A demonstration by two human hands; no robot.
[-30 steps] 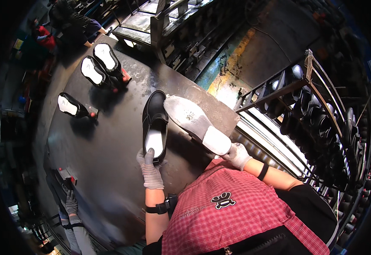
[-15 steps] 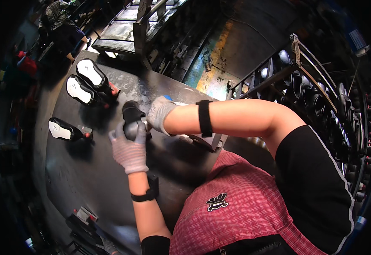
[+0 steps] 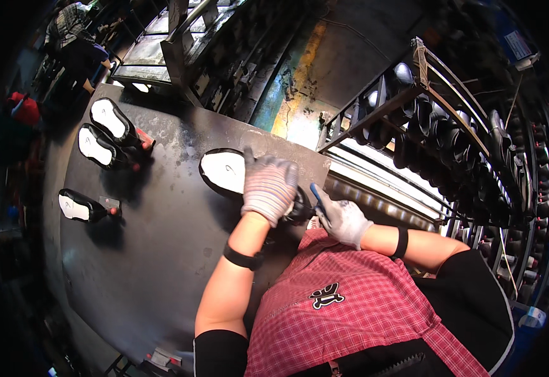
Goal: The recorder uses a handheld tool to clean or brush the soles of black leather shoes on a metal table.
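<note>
A black shoe upper with a white sole board lies bottom up near the table's far right edge. My gloved left hand is closed over its middle, hiding part of the board. Beside the dark end of that shoe, close to my apron, is my gloved right hand. Something blue shows along its upper finger; the fingers look curled around a thing I cannot make out. To the left on the table rest a white-bottomed black shoe, a second such shoe against it, and a third shoe set apart nearer me.
Dark metal tabletop spreads under the shoes. At right stands a metal rack hung with many black shoes. A metal conveyor frame stands beyond the table. Another person is at the far left.
The shoe in my left hand has gone from dark side up to white bottom up and moved right. My right hand has drawn back to the right, nearer my body. The view has shifted slightly.
</note>
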